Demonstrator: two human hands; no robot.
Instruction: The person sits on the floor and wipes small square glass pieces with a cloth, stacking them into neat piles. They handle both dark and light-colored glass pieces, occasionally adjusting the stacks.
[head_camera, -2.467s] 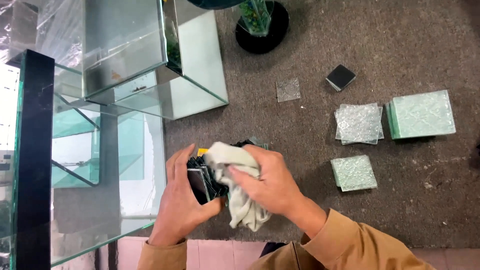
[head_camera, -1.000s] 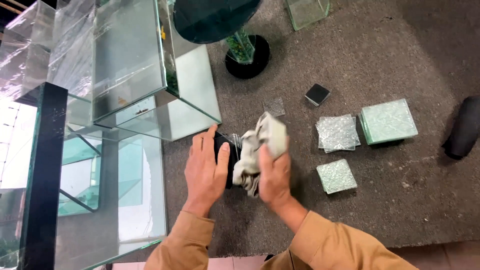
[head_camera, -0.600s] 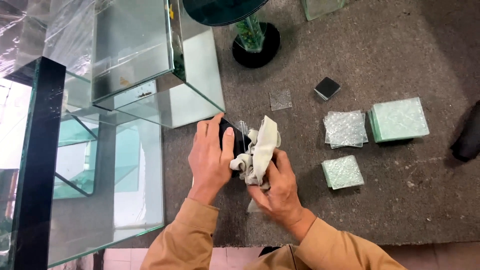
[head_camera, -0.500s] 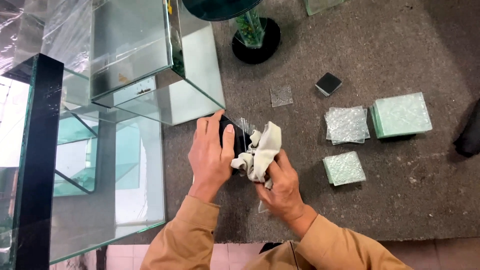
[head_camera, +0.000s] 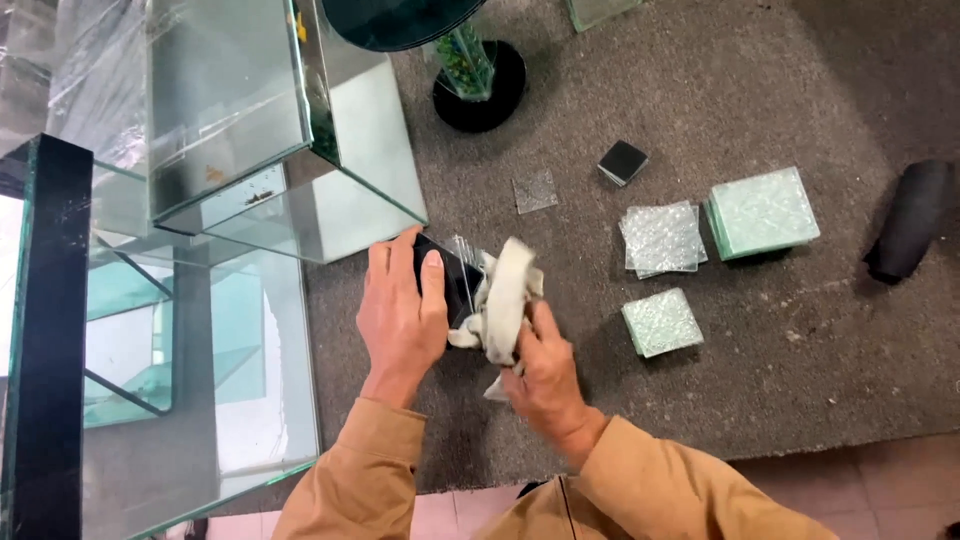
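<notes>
Cloth (head_camera: 503, 300) now lower over block (head_camera: 450, 282)

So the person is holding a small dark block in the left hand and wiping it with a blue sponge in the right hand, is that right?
Not quite. The left hand does hold the small dark block, but the right hand wipes it with an off-white cloth, not a blue sponge. The head view shows this.
</notes>
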